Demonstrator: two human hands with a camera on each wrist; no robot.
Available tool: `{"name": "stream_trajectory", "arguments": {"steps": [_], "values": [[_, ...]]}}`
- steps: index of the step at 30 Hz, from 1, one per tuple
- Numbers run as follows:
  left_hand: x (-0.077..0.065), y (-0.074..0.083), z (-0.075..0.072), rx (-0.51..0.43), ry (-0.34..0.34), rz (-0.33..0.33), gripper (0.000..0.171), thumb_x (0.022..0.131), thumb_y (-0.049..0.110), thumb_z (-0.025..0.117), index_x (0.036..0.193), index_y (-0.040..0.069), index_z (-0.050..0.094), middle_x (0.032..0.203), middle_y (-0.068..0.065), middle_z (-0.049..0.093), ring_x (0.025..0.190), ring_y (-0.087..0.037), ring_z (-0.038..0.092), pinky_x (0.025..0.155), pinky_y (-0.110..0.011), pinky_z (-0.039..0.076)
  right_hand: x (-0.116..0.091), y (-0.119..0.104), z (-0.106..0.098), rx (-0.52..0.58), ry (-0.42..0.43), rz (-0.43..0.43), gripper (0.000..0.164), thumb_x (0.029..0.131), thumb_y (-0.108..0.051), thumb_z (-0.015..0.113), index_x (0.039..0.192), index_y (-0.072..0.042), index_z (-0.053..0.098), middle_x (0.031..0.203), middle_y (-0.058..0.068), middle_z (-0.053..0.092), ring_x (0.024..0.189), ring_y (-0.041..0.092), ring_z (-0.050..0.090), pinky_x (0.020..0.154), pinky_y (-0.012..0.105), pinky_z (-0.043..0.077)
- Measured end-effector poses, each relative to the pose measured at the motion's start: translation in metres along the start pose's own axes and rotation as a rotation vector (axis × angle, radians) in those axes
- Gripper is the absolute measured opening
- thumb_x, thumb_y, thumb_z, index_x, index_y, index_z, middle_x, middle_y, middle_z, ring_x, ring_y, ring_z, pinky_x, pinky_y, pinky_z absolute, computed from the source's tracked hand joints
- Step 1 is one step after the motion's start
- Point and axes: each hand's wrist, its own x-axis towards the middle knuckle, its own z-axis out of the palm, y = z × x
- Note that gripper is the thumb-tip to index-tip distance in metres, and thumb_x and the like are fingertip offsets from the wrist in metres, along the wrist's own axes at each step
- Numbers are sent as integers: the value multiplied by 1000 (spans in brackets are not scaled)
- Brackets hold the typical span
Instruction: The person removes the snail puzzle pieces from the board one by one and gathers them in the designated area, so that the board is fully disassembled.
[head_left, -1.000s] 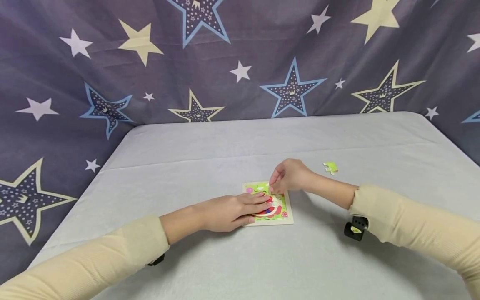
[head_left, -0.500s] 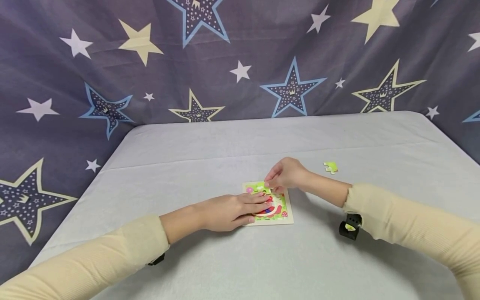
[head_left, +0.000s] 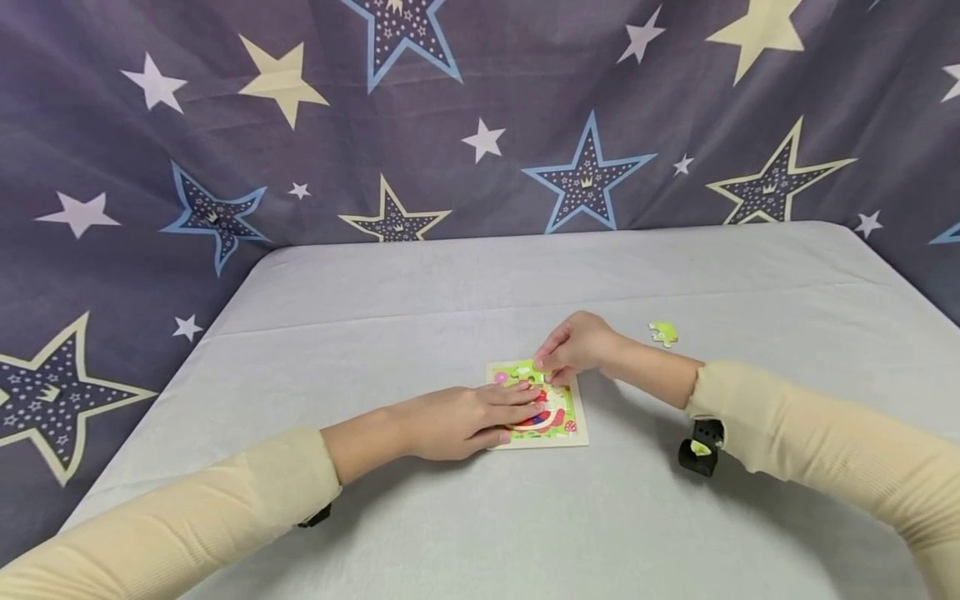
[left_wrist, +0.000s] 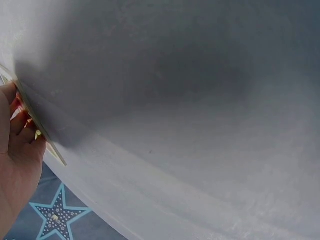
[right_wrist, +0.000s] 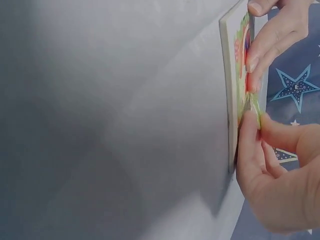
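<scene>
A small square jigsaw puzzle (head_left: 562, 429) in a pale frame lies on the grey-covered table, its picture green, red and white. My left hand (head_left: 457, 423) rests on its left and middle part with fingers extended, hiding much of the picture. At the upper right corner, my right hand (head_left: 581, 346) pinches a green puzzle piece between thumb and fingers. In the right wrist view that puzzle piece (right_wrist: 256, 107) stands tilted over the board. The left wrist view catches only the left hand (left_wrist: 22, 155) at the puzzle's edge.
Another green puzzle piece (head_left: 663, 334) lies loose on the table (head_left: 390, 342), behind the right forearm. A dark curtain (head_left: 465, 75) with stars hangs behind the table. Black wrist cameras are strapped beneath both sleeves.
My right hand has shifted slightly left along the puzzle's top right corner, still pinching the piece. The left hand and the loose piece stay in place.
</scene>
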Motion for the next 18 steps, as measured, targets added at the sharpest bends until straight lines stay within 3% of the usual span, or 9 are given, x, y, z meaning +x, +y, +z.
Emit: {"name": "stream_trajectory", "arguments": {"steps": [6,18], "values": [[0,0,0,-5,0,0,50,102,26,46,150,20,36,158,1,33,147,-16,29,119,-37,32,3,-1,-13,87,36,12,24,87,-6,70,106,8,68,78,4,72,60,8,68,71,27,61],[2,-2,1,-9,-2,-2,49,102,27,45,150,21,35,158,1,31,148,-15,28,119,-37,31,2,16,-44,116,35,27,32,88,-4,67,115,11,62,76,-1,70,64,7,67,74,27,61]]}}
